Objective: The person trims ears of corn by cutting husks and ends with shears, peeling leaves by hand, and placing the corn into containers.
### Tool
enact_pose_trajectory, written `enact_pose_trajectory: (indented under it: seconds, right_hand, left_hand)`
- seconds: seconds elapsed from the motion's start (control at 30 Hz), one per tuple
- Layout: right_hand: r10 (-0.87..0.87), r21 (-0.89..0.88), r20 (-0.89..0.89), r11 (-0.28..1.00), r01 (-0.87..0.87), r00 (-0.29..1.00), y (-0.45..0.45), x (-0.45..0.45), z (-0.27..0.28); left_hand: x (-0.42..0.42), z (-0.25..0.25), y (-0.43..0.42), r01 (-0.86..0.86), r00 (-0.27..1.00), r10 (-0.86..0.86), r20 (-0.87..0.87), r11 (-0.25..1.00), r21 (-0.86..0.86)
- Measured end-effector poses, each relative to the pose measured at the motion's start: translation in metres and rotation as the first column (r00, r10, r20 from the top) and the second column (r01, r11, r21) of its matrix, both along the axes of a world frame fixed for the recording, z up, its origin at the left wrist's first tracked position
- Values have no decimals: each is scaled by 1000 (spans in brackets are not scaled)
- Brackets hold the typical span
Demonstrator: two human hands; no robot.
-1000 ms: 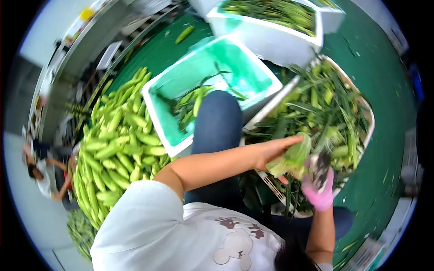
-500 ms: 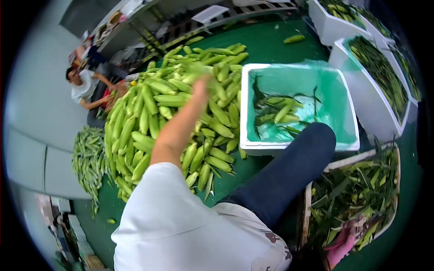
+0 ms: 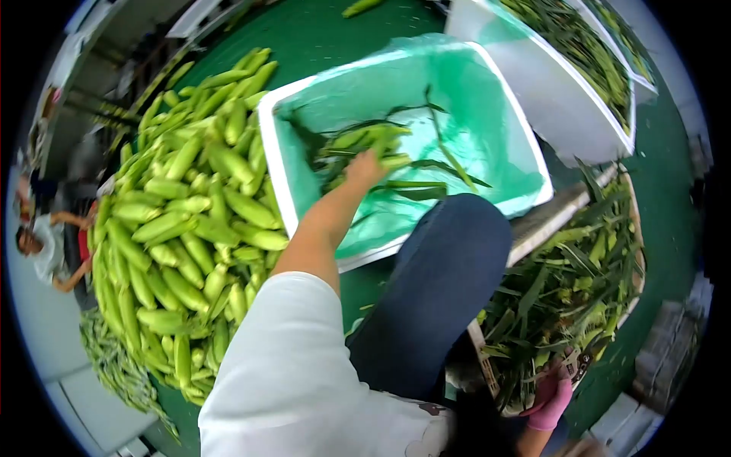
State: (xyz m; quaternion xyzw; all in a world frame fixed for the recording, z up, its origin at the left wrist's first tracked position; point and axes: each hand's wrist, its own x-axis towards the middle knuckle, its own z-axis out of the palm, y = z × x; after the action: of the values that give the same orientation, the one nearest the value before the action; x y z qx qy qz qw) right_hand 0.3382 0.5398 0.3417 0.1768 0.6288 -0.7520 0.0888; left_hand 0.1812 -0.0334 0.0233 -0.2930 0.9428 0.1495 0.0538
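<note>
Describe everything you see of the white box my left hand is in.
The white box looks like foam, open-topped, its crinkled, translucent green plastic liner overhanging the far rim. It stands upright on the floor, right of the corn pile. Green corn and leaves lie inside, where your left hand reaches.

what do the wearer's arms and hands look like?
Left arm: short white sleeve, no markings visible on it, forearm uncovered. Left grip looks bare, no glove seen. Right grip: pink glove, darker toward the fingers; finger detail is unclear. Right sleeve isn't visible. No cables seen.
</note>
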Motion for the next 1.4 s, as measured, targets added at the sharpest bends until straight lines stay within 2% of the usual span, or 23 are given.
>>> enact_pose_trajectory:
  seconds: [0.07, 0.1, 0.13, 0.17, 0.2, 0.23, 0.27, 0.33, 0.43, 0.57, 0.63, 0.7, 0.8, 0.87, 0.93, 1.0, 1.07, 1.1, 1.13, 1.2, 1.27, 1.33, 1.4]
  right_hand:
    - [-118, 26, -35, 993, 118, 992, -5, 1, 9]
    - [8, 32, 29, 999, -8, 1000, 15, 6, 9]
    - [-106, 13, 67, 994, 106, 992, 4, 7, 14]
    - [-222, 41, 116, 975, 219, 968, 7, 15, 8]
    - [-346, 67, 146, 938, 339, 927, 13, 24, -1]
    - [-283, 48, 169, 959, 279, 944, 12, 26, 3]
    - [-222, 33, 175, 975, 219, 959, 8, 23, 10]
    - [-193, 77, 125, 980, 185, 973, 3, 11, 19]
    - [-141, -77, 108, 986, 150, 984, 14, 1, 19]
    - [-30, 58, 116, 998, 23, 993, 20, -25, 42]
    - [18, 125, 127, 992, -34, 992, 23, -38, 69]
    - [27, 113, -126, 994, -13, 992, 32, -48, 60]
    - [-1, 77, -296, 997, 25, 955, 40, -58, 66]
    - [70, 149, -401, 989, -11, 914, 49, -59, 56]
    - [62, 131, -344, 991, -17, 937, 52, -52, 51]
    - [48, 44, -136, 998, -43, 990, 57, -44, 52]
    - [23, -72, -34, 997, -25, 999, 64, -41, 42]
    - [-70, -87, -17, 994, 68, 997, 66, -41, 41]
    - [-158, -110, 20, 981, 160, 987, 66, -41, 37]
    - [-182, -50, -45, 982, 180, 982, 74, -52, 35]
    - [-181, 90, -172, 976, 199, 968, 69, -58, 20]
    - [-115, 259, -277, 947, 189, 954, 58, -63, 4]
    - [33, 472, -240, 877, 87, 970, 41, -59, 21]
  left_hand:
    - [12, -34, 28, -43, 989, 82, 122, 955, -295]
    - [20, -51, 29, -48, 998, 59, 17, 920, -389]
    - [24, -51, 24, 4, 999, 19, 51, 910, -415]
    - [30, -65, 9, 69, 993, -103, -52, 888, -454]
    - [35, -61, -2, 165, 974, -214, -74, 895, -415]
    - [37, -44, -6, 212, 971, -230, -61, 952, -221]
    - [39, -33, -10, 259, 940, -264, -217, 965, -51]
    - [23, -50, -29, 272, 855, -115, -505, 929, 249]
    - [-23, 62, -9, 304, 786, 4, -618, 868, 392]
    - [-69, 272, 84, 563, 650, 16, -760, 661, 496]
    - [-76, 343, 149, 654, 613, 16, -790, 551, 518]
    - [-80, 380, 218, 779, 577, 10, -816, 294, 554]
    - [-58, 400, 329, 705, 700, -107, -706, -58, 707]
    - [-29, 396, 395, 652, 711, -186, -679, -190, 734]
    - [-2, 384, 443, 559, 754, -239, -612, -256, 788]
    - [15, 370, 472, 510, 785, -210, -583, -314, 801]
    - [11, 357, 475, 452, 845, -194, -498, -235, 860]
    - [-3, 331, 471, 624, 745, -201, -637, -131, 771]
    - [-14, 322, 459, 882, 387, -502, -774, 446, 152]
    - [-14, 337, 443, 790, 244, -642, -727, 567, -235]
    - [-18, 334, 437, 944, 328, -628, -706, 191, 268]
    - [-2, 316, 457, 733, 585, -452, -673, -62, 678]
    - [4, 316, 468, 493, 799, -321, -508, -133, 860]
